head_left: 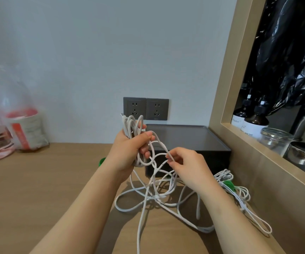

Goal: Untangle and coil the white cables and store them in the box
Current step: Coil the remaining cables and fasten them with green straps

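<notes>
My left hand [129, 151] is raised above the wooden desk and grips a bundle of several white cable loops [132, 125], whose plug end sticks up at the top left. My right hand [186, 165] pinches one strand of the same white cable just to the right of the bundle. The remaining cable [153, 197] hangs down in a loose tangle on the desk between my forearms. A thinner white cable [243, 197] with a green tie [229, 185] lies to the right. Behind my hands sits the dark box [203, 142], lid on.
Two grey wall sockets [146, 108] sit above the box. A plastic bag with a red-labelled container [25, 129] stands at the back left. A wooden-framed opening [239, 136] on the right holds dark bottles and glass jars. A green object [102, 160] peeks out behind my left wrist.
</notes>
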### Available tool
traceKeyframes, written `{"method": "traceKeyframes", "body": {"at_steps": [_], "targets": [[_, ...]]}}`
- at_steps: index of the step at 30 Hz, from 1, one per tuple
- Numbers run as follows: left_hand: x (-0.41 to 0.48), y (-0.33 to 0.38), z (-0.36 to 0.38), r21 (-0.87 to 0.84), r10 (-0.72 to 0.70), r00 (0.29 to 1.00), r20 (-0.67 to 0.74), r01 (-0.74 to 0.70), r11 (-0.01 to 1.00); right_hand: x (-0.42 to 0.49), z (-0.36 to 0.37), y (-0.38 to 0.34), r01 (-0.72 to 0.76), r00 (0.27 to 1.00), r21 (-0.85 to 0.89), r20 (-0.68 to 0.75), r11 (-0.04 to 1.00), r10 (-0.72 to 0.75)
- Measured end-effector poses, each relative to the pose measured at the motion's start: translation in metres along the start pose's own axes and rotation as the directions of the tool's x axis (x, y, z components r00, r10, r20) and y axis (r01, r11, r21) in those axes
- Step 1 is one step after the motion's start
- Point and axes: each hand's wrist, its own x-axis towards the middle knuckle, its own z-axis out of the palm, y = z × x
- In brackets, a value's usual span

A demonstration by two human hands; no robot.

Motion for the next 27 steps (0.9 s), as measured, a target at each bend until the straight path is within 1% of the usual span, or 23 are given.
{"method": "traceKeyframes", "body": {"at_steps": [2,5,7,9,11,13,17,22,24,27], "targets": [[0.000,0.003,0.002,-0.089,0.004,1.000,-0.025,-0.006,0.996,0.000,-0.004,0.003,-0.019,0.999,-0.035,-0.026,0.999,0.018],[-0.001,0.006,0.002,-0.189,-0.004,0.998,-0.063,-0.008,0.982,-0.001,-0.009,0.007,-0.058,0.998,-0.078,-0.026,0.995,0.056],[-0.002,0.004,0.001,-0.221,-0.019,0.997,-0.073,0.003,0.975,-0.001,-0.011,0.009,-0.062,0.995,-0.083,-0.083,0.995,0.056],[-0.005,-0.001,-0.001,-0.171,-0.049,0.996,-0.072,0.036,0.985,-0.001,-0.012,0.011,-0.066,0.978,-0.112,-0.206,0.992,0.042],[-0.006,-0.005,-0.003,-0.062,-0.094,0.992,-0.083,0.089,0.994,-0.003,-0.012,0.009,-0.064,0.949,-0.129,-0.316,0.990,0.020],[-0.007,-0.008,-0.004,0.045,-0.144,0.983,-0.117,0.150,0.988,-0.005,-0.012,0.005,-0.034,0.929,-0.154,-0.370,0.987,-0.026],[-0.006,-0.009,0.001,0.096,-0.209,0.964,-0.166,0.227,0.969,-0.008,-0.010,-0.007,0.089,0.898,-0.309,-0.387,0.947,-0.210],[-0.005,-0.003,0.004,0.303,-0.196,0.963,-0.186,0.247,0.920,-0.009,-0.005,-0.014,0.218,0.831,-0.414,-0.396,0.884,-0.391],[-0.007,-0.002,0.006,0.345,-0.205,0.961,-0.186,0.259,0.902,-0.010,-0.003,-0.016,0.229,0.818,-0.437,-0.399,0.870,-0.415],[-0.007,-0.002,0.010,0.344,-0.175,0.967,-0.188,0.231,0.910,-0.011,0.000,-0.023,0.257,0.796,-0.455,-0.400,0.852,-0.454]]}}
